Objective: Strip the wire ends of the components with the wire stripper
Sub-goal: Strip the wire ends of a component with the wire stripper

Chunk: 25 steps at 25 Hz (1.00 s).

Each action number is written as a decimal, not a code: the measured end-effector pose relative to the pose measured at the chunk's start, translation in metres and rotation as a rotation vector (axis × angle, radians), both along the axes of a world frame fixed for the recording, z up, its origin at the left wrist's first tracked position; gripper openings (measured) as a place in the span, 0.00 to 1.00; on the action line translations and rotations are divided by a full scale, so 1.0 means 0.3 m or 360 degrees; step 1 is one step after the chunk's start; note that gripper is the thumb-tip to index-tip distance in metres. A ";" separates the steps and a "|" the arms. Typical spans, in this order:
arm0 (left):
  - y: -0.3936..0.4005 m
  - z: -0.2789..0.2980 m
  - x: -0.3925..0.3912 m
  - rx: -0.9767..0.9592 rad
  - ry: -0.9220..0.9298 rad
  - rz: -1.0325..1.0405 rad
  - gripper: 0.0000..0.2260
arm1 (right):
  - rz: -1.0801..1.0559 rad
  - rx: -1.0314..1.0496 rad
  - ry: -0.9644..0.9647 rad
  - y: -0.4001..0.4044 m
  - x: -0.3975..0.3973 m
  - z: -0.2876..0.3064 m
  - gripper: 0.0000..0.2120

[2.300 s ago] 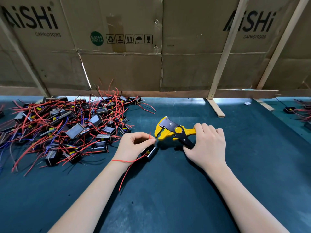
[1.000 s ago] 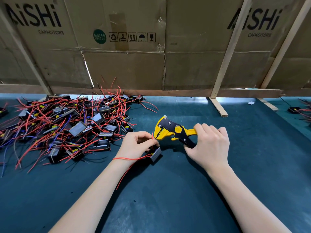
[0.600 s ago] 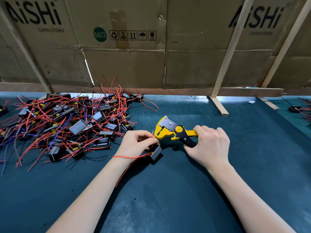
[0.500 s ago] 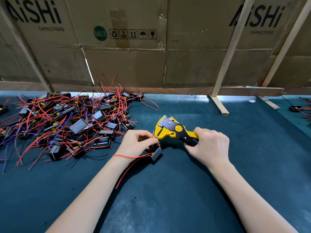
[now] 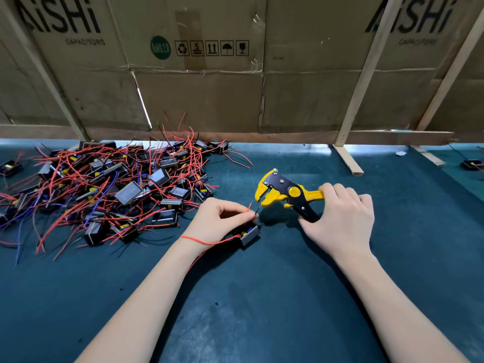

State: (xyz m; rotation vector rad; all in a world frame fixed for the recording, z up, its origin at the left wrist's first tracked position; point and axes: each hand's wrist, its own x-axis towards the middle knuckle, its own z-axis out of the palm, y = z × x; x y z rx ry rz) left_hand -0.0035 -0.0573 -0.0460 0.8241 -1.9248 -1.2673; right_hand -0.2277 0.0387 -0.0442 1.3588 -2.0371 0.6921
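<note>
Currently we pinch a red wire end (image 5: 250, 206) in our left hand (image 5: 218, 221), its component (image 5: 249, 234) partly hidden beneath; just right of that pinch, our right hand (image 5: 340, 218) grips the wire stripper (image 5: 284, 193), handles mostly covered, jaws apart, clear of the wire.

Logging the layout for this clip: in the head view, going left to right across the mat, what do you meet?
Pile of components → left hand pinching a red wire end → yellow wire stripper → right hand gripping its handles → lone component at far right.
</note>
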 end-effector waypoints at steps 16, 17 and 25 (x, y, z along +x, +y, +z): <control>0.009 -0.003 -0.013 -0.0152 -0.0080 -0.0080 0.06 | 0.0183 0.0017 0.0079 -0.002 0.009 -0.002 0.18; 0.008 -0.004 -0.013 -0.0144 -0.0084 -0.0079 0.06 | 0.0197 0.0007 0.0097 -0.003 0.011 -0.002 0.18; 0.001 -0.005 -0.014 -0.0100 -0.0117 -0.0078 0.08 | 0.0199 -0.0085 0.0133 -0.003 0.014 -0.003 0.17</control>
